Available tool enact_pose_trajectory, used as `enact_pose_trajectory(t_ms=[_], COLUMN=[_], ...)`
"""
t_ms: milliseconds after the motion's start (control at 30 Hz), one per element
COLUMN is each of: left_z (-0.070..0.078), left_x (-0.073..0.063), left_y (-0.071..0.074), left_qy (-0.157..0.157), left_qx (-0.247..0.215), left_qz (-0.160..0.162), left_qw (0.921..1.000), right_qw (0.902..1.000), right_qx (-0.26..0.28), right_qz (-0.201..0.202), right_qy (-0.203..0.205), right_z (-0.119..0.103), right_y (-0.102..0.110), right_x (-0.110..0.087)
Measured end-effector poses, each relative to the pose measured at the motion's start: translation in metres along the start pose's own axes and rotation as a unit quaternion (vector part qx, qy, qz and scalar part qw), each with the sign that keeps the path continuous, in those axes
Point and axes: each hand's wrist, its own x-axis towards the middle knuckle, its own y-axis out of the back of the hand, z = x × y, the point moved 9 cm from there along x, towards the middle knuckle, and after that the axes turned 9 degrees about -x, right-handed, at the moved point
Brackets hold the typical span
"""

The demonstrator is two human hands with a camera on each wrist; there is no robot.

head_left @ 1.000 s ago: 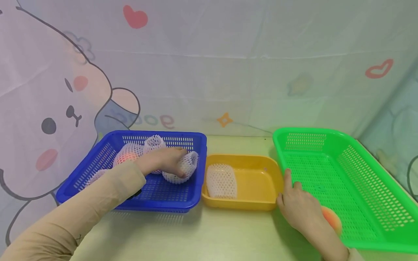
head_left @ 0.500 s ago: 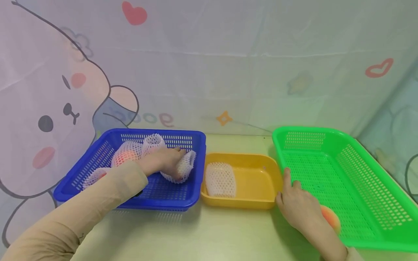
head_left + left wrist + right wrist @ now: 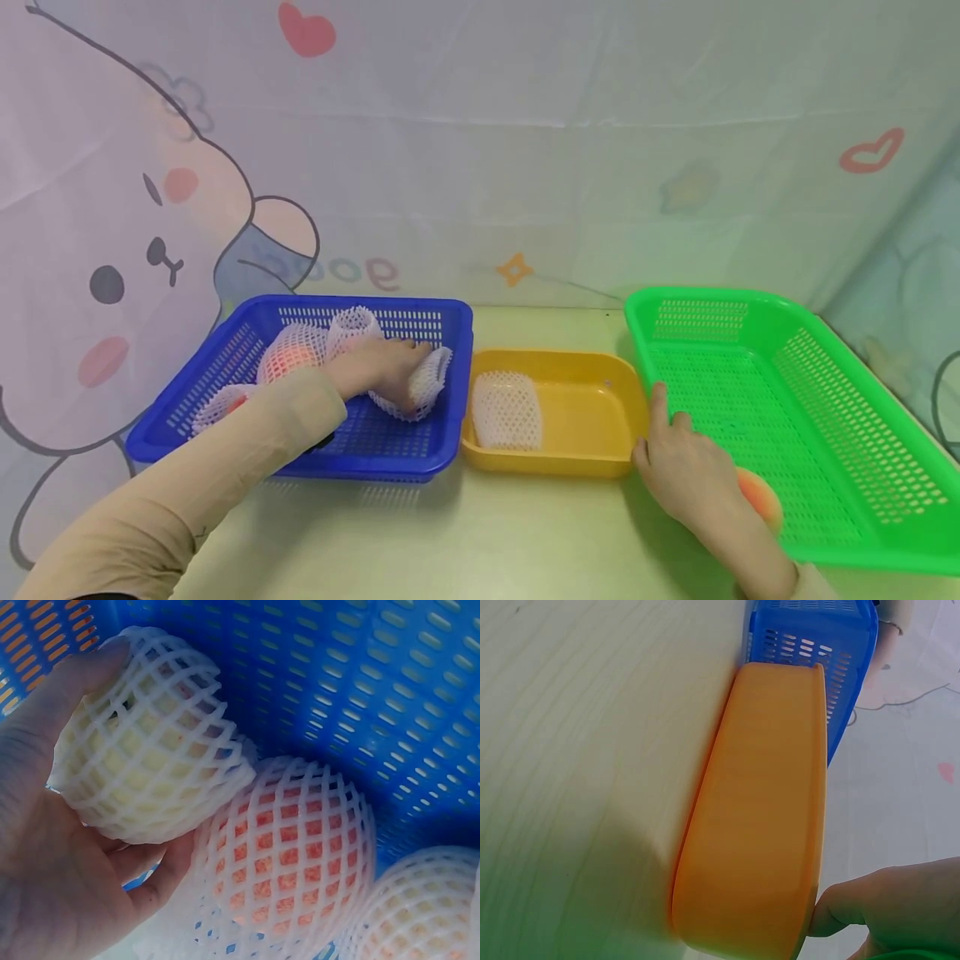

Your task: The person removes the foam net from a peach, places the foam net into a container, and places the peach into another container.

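Note:
Inside the blue basket, my left hand grips a pale yellow fruit in a white foam net, thumb on one side and fingers below. Right beside it in the left wrist view lies a reddish netted fruit, with another netted fruit at the lower right. My right hand rests at the near-left rim of the green basket, index finger straight. Its thumb touches the rim of the yellow tray. A loose white foam net lies in that tray.
An unwrapped peach-coloured fruit sits in the green basket, partly behind my right wrist. The yellow tray stands between the two baskets on a pale wooden table. A printed cloth hangs behind them.
The left hand has shifted slightly on the netted fruit, which has tilted a little. The view has moved slightly; my right hand keeps its place.

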Motion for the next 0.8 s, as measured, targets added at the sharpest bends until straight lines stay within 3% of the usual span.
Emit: enact_pose_trajectory(t_ms=[800], left_z=[0.0028], left_x=[-0.004], left_y=[0.0046], left_qy=[-0.016], left_qx=[0.02], left_qz=[-0.001], left_qw=[0.9997], right_qw=[0.9993], right_qx=[0.011], right_qz=[-0.033], right_qy=[-0.016], right_z=[0.0019], right_y=[-0.0029], right_x=[0.0009])
